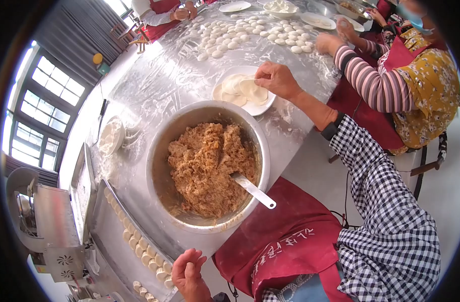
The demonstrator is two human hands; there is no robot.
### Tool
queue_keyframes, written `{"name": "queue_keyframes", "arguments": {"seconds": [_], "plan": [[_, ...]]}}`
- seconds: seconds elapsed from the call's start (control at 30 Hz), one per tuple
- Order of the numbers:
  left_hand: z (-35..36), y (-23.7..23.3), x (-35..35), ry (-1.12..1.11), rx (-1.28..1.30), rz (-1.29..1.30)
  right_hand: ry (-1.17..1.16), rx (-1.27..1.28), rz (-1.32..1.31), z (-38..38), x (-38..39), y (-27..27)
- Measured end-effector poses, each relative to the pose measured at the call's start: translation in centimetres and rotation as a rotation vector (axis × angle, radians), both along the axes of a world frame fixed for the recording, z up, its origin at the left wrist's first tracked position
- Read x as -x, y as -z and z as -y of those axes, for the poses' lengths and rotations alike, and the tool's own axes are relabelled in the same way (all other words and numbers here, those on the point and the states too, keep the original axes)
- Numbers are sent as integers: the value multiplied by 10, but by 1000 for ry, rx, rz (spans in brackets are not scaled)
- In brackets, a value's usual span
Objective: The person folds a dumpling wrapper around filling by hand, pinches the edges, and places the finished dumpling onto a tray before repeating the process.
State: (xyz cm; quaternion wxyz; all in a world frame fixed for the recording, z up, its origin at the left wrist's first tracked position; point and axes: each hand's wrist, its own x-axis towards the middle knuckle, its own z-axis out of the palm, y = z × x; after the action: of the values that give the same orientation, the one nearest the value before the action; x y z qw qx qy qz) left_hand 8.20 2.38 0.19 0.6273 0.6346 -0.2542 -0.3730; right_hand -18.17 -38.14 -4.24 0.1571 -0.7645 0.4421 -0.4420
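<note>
My right hand (279, 80) reaches over the white plate (258, 107) and pinches the edge of a round dumpling wrapper (253, 90). Under and beside it, more pale wrappers (232, 85) lie overlapping on the plate. My left hand (190, 274) is near the lower edge of the view, beside the dumpling tray, with its fingers loosely bent and nothing visible in them. Between my hands stands a big metal bowl (153, 186) of brown minced filling (204, 166). A flat-handled metal spatula (255, 190) is stuck in the filling, its handle resting over the rim.
A metal tray (114, 251) with rows of folded dumplings (144, 251) lies at lower left. Beyond it are a flour bowl (111, 137) and a machine (56, 231). Many dough pieces (230, 38) cover the far table. A co-worker in striped sleeves (381, 85) sits at right; another person stands at the back.
</note>
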Motion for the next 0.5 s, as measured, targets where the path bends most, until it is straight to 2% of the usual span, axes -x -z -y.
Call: {"name": "queue_keyframes", "arguments": {"seconds": [0.07, 0.1, 0.17, 0.27, 0.5], "plan": [[2, 0, 2, -1, -1, -8, -23, -312, 33, 2, 5, -3], [2, -1, 3, 6, -1, -6, -22, -310, 34, 4, 8, -1], [3, -1, 4, 8, 2, -2, 106, -314, -196, 10, 12, 6], [0, 0, 5, 4, 15, 0, 161, -281, -325, 13, 10, 13], [-3, 6, 3, 12, 14, -32, 164, -229, -418, 24, -3, 12]]}}
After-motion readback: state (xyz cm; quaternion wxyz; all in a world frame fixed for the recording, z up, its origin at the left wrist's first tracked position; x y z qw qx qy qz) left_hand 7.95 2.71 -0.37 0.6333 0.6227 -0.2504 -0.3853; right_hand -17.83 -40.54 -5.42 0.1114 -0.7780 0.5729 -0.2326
